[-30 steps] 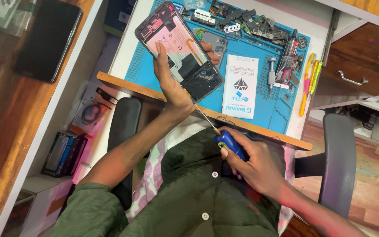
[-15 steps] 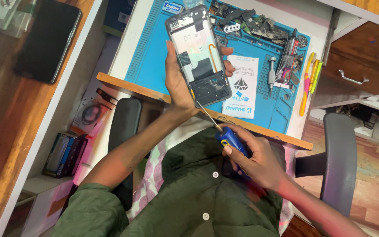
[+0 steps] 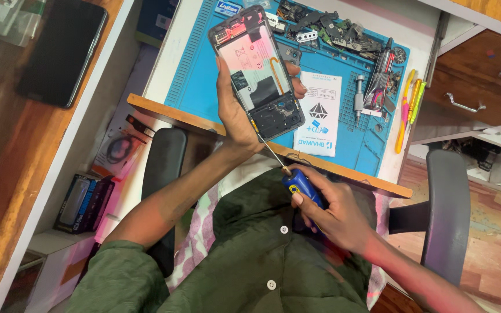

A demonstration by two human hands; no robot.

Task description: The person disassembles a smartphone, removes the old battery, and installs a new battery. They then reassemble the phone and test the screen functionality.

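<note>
Since the frame half a second before, you had tipped the opened black smartphone with its back cover off (image 3: pixel 259 72) slightly, its top end leaning left, and the screwdriver tip had come up against its lower edge. Your left hand (image 3: pixel 236 113) had its fingers clenched around the phone: the thumb lay along the left side of the frame, and fingertips (image 3: pixel 297 87) showed past the right edge. You held the phone nearly upright above the near edge of the blue rubber repair mat (image 3: pixel 198 64), with the pink and white battery area facing the camera.

Your right hand (image 3: pixel 331 214) was closed around the blue-handled screwdriver with a yellow mark (image 3: pixel 300 185), low over your dark green buttoned shirt (image 3: pixel 262 255). Its thin metal shaft ran up and left to the lower left corner of the phone (whether the tip sat in a screw could not be made out).

On the mat just right of the phone lay a white printed card (image 3: pixel 320 116), then a short silver metal tool (image 3: pixel 359 95). A heap of dark loose parts (image 3: pixel 331 32) sat at the mat's far edge. Yellow and pink plastic tools (image 3: pixel 410 104) lay at its right side. Well apart, on the brown wooden surface (image 3: pixel 7 174) to your left, a black phone (image 3: pixel 62 52) lay face up.
</note>
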